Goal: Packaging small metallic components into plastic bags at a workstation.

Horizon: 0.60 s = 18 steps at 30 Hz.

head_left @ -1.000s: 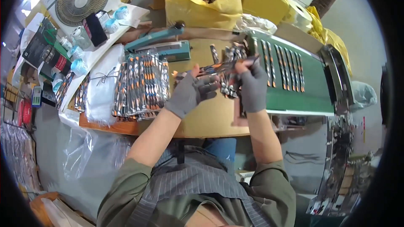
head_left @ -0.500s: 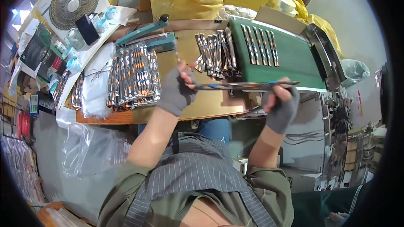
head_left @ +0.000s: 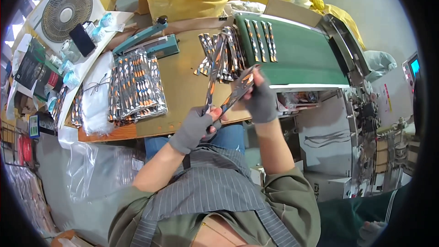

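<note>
My left hand [head_left: 194, 130], in a grey fingerless glove, is closed around the lower ends of slender packets patterned in black, orange and white. One long packet [head_left: 213, 77] rises from it toward the far side of the table. Another packet [head_left: 236, 95] slants up to the right into my right hand [head_left: 263, 100], which grips its upper end. That glove is grey too, and its fingers are partly blurred. Beyond my hands lies a loose pile of similar packets [head_left: 233, 59], beside the green conveyor belt [head_left: 306, 57], where several more packets [head_left: 261, 41] lie in a row.
At left, bagged packets [head_left: 137, 84] are stacked next to clear plastic bags [head_left: 98, 96]. A teal bag sealer [head_left: 162, 46] stands behind them. A fan [head_left: 67, 13] and a phone [head_left: 82, 40] are on a white shelf. Machinery [head_left: 368, 114] stands at right; a yellow sack [head_left: 187, 0] at the back.
My hands have come closer together, the right moving left. The packet stretched level between them is now replaced by two angled lengths meeting at my left hand. The belt shows one packet fewer.
</note>
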Each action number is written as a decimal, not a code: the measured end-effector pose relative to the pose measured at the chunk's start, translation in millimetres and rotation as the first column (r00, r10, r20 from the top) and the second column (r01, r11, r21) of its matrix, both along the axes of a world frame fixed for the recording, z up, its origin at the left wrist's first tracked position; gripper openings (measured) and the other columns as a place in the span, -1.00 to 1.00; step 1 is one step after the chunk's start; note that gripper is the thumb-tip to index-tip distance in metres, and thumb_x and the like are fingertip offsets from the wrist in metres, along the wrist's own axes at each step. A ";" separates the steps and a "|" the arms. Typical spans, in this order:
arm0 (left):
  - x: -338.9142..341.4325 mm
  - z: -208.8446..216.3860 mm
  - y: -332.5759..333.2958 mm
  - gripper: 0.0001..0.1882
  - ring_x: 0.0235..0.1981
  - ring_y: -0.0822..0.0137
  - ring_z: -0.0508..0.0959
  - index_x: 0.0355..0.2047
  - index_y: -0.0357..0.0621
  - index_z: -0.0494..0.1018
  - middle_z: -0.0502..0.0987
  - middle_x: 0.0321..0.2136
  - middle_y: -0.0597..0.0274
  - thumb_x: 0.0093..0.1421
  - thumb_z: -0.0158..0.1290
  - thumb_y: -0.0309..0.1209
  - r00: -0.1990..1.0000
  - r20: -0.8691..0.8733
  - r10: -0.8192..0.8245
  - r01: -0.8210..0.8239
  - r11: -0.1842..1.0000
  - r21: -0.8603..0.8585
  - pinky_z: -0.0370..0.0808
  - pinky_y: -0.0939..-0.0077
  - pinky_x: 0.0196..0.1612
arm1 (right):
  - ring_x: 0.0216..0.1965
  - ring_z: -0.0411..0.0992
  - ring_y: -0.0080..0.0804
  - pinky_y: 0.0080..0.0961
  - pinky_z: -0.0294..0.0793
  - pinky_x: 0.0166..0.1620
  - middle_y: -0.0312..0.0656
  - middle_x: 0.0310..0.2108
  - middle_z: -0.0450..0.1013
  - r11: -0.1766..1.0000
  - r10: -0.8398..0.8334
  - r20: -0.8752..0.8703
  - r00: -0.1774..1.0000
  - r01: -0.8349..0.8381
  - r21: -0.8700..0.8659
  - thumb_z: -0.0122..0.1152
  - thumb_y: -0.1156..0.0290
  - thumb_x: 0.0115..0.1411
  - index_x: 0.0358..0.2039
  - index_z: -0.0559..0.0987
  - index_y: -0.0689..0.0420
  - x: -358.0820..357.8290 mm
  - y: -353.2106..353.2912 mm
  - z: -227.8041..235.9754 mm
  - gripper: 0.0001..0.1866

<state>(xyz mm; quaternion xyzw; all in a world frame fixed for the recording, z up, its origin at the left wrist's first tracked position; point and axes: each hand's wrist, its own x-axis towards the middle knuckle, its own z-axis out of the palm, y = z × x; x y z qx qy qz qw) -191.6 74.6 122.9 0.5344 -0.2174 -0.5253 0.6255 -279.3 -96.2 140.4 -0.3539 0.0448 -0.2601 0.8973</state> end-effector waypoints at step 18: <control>40.3 -16.0 45.1 -0.72 -0.84 0.62 0.14 -0.38 -0.28 0.39 0.31 -0.72 0.36 0.25 -0.08 -0.26 0.993 0.034 0.114 -0.117 0.987 0.112 0.05 0.73 -0.78 | -0.61 0.21 -0.61 -0.67 0.17 -0.53 -0.37 -0.60 0.29 0.842 -0.454 -0.080 0.888 0.398 -0.365 -0.02 0.30 0.27 -0.36 0.46 0.14 7.3 -87.2 42.8 -0.81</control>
